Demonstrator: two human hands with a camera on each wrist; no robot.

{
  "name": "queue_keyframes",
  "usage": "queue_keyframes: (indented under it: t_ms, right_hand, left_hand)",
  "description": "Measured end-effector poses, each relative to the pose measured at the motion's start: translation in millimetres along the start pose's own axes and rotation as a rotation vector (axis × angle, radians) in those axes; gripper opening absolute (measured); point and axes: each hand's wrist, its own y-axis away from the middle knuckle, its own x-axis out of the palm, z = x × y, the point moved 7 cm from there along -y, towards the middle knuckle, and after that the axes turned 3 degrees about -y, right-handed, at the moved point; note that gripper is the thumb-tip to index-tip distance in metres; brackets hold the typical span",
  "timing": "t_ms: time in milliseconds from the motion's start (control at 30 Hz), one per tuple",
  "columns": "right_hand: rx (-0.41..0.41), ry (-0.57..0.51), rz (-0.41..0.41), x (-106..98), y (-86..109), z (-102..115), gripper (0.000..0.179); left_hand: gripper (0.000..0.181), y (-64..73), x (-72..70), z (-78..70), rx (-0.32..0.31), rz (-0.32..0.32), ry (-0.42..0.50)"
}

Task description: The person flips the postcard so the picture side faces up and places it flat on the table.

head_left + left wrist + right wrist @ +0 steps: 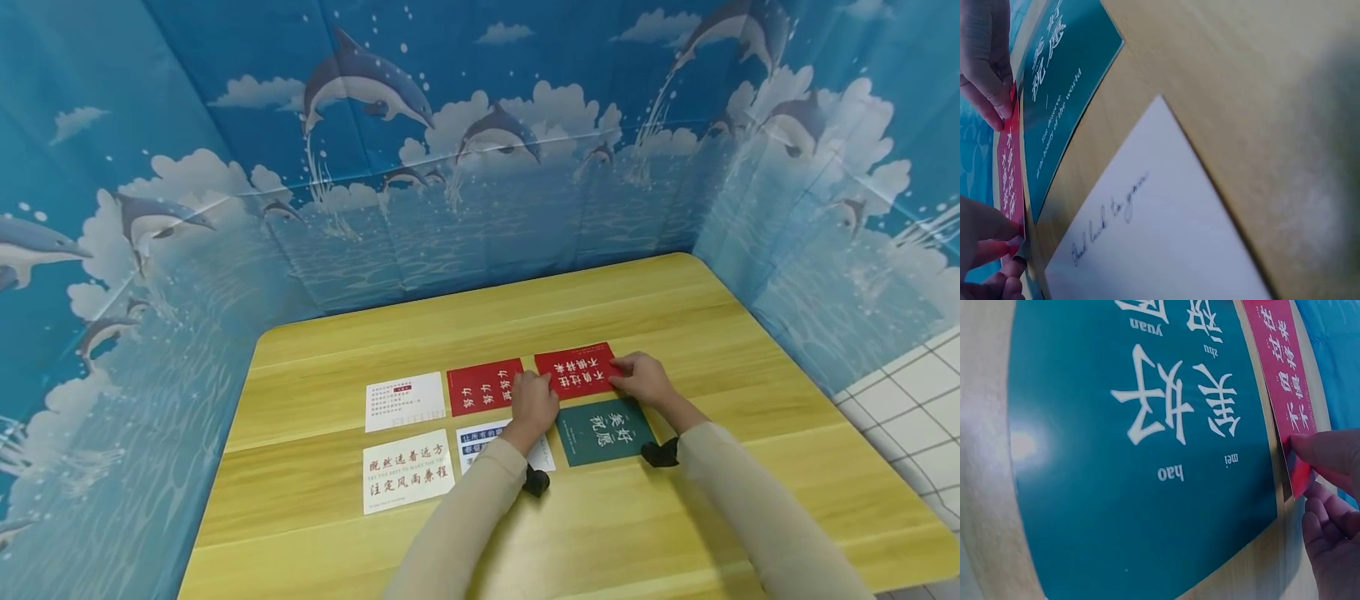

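Note:
A red card with white characters (573, 369) lies at the back right of the table, between my two hands. My right hand (643, 379) pinches its right end between thumb and fingers; the right wrist view shows that corner lifted slightly. With its fingertips my left hand (534, 408) pinches the card's near left corner, as the left wrist view shows. Just in front lies a green card (603, 433) with white characters, flat on the table. A white card with blue bands (480, 437) is partly hidden under my left hand and forearm.
Left of the hands lie a second red card (476, 387), a white card with small print (405, 402) and a cream card with large characters (408, 472). They form two rows on the wooden table (300, 508). A dolphin-printed curtain (480, 217) hangs behind.

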Motion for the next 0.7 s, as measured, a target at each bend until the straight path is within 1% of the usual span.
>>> queue_keyframes:
  t_ms: [100, 267, 433, 700]
  right_hand:
    - [-0.004, 0.021, -0.018, 1.3, 0.7, 1.2, 0.042]
    - [0.000, 0.027, -0.028, 6.4, 0.7, 0.3, 0.042]
    - [0.002, 0.030, -0.035, 10.3, 0.0, 0.7, 0.041]
    - [0.046, 0.048, -0.044, 11.9, 1.2, 2.4, 0.036]
  left_hand:
    - [0.035, -0.6, 1.1, 0.0, -0.009, 0.003, -0.046]
    - [0.038, 0.5, 4.0, 2.9, -0.041, 0.030, -0.072]
    - [0.038, 1.3, 4.8, 4.5, -0.043, 0.031, -0.101]
    - [0.030, 1.8, 6.2, 6.0, -0.061, 0.036, -0.188]
